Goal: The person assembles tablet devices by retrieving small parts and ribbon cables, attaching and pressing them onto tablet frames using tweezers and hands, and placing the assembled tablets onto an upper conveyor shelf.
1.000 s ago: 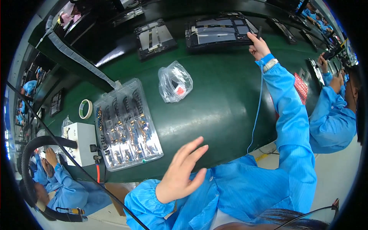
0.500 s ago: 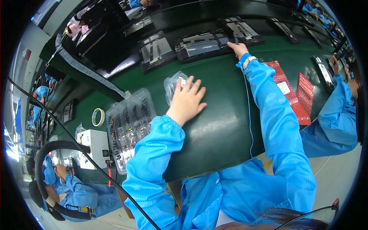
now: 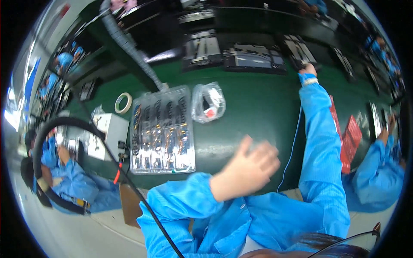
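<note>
since the earlier frame, left hand (image 3: 247, 170) has pulled back from the plastic bag (image 3: 208, 102) toward the near edge of the green table (image 3: 258, 112), and it now hovers blurred, fingers spread, its grip released and holding nothing. the bag, clear with small red and dark bits inside, lies on the table well apart from that hand, just beside the upper right corner of a clear plastic tray (image 3: 161, 131). the tray holds rows of small metal parts and sits flat near the table's front edge. right hand (image 3: 308, 69) reaches far across the table with its arm stretched out in a blue sleeve, touching the end of a dark flat tray (image 3: 254, 58) on the far side; its fingers are too small to tell whether its grip is clenched. a thin blue cord (image 3: 292, 150) hangs from that wrist down past the table edge. left of the clear tray stands a white box (image 3: 109, 135), and beyond it a roll of tape (image 3: 123, 103). red sheets (image 3: 350, 137) lie at the right, near another person's sleeve (image 3: 374, 172).
</note>
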### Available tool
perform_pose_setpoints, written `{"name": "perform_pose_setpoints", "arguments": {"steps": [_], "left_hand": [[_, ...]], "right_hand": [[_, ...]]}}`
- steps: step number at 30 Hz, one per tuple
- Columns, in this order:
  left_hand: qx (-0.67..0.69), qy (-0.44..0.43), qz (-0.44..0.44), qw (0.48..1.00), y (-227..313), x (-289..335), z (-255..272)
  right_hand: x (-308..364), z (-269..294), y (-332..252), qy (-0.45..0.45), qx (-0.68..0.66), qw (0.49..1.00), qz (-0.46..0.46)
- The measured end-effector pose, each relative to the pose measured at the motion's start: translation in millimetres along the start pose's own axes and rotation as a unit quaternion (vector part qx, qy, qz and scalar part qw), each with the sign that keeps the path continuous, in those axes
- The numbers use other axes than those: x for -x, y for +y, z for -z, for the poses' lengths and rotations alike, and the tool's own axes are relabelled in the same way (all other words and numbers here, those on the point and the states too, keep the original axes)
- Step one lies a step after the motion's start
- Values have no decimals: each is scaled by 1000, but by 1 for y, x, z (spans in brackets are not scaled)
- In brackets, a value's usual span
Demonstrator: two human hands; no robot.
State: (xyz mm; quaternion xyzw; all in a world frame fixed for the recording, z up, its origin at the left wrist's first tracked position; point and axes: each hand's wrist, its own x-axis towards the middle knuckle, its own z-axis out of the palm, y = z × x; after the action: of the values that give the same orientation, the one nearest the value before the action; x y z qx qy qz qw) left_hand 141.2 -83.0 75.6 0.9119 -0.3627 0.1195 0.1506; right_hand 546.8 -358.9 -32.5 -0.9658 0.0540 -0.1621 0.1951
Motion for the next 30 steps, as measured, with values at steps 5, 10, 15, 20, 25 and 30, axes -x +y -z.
{"name": "perform_pose_setpoints", "arguments": {"steps": [5, 10, 15, 20, 25, 30], "left_hand": [[149, 128, -82, 977, 16, 7, -55], [256, 123, -88, 955, -9, 6, -91], [310, 173, -34, 934, -20, 2, -91], [342, 206, -16, 917, -15, 3, -77], [570, 324, 201, 728, -23, -12, -54], [782, 388, 209, 442, -17, -39, -21]], "right_hand": [[-22, -20, -28, -22, -680, 619, -391], [-25, -28, -41, -16, -681, 629, -376], [-17, -18, -35, -86, -681, 650, -327], [87, 93, -134, -45, -726, 576, -373], [209, 167, -142, -231, -768, 492, -338], [318, 201, -133, -304, -687, 582, -310]]}}
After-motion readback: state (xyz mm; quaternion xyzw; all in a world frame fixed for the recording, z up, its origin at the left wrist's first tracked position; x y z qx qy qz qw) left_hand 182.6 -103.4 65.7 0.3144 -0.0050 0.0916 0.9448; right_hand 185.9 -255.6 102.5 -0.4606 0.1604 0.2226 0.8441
